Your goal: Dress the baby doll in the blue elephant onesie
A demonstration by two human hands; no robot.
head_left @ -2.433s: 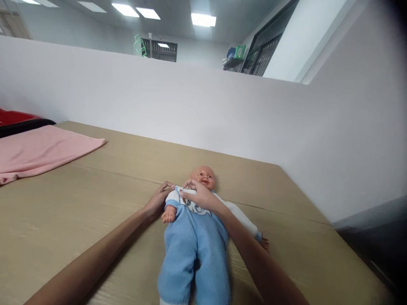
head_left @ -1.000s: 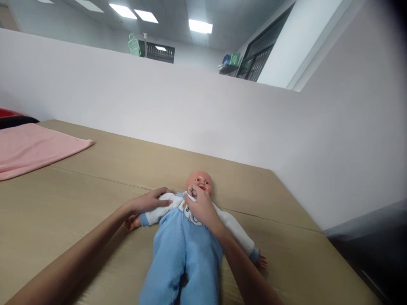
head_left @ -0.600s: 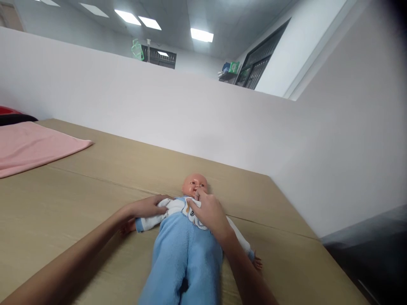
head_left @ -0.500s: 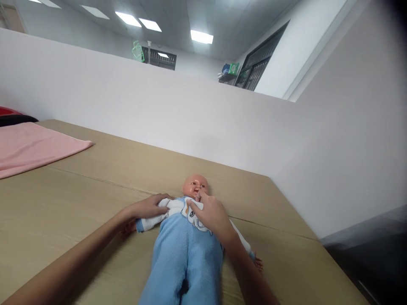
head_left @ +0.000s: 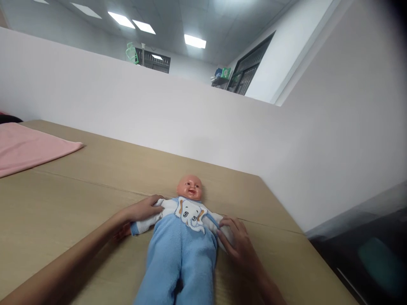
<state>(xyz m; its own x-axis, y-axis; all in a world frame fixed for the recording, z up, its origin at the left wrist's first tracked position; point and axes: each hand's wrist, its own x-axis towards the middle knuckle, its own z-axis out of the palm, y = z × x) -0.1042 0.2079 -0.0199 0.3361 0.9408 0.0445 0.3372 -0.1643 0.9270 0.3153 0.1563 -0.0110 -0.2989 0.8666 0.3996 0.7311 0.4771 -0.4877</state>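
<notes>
A baby doll [head_left: 190, 186] lies on its back on the tabletop, face up, with its feet cut off by the lower edge of the view. It wears blue fleece overalls [head_left: 181, 250] with a white elephant face [head_left: 190, 215] on the bib, over a white top. My left hand [head_left: 144, 210] is closed round the upper sleeve [head_left: 148, 222] on the left side. On the other side, my right hand [head_left: 238, 242] has its thumb and fingers on the white sleeve [head_left: 226, 233], near the edge of the overalls. The doll's hand there is hidden behind mine.
The brown tabletop [head_left: 95, 203] ends at a low white wall [head_left: 143, 110] behind the doll. A pink cloth [head_left: 32, 146] lies at the far left, beside a black object [head_left: 9, 119]. Past the table's right edge is a dark area with a blurred teal shape [head_left: 380, 262].
My right hand has left the bib by the doll's chin and moved right, down to the sleeve. The elephant face now shows whole and flat. My left hand stays at its sleeve.
</notes>
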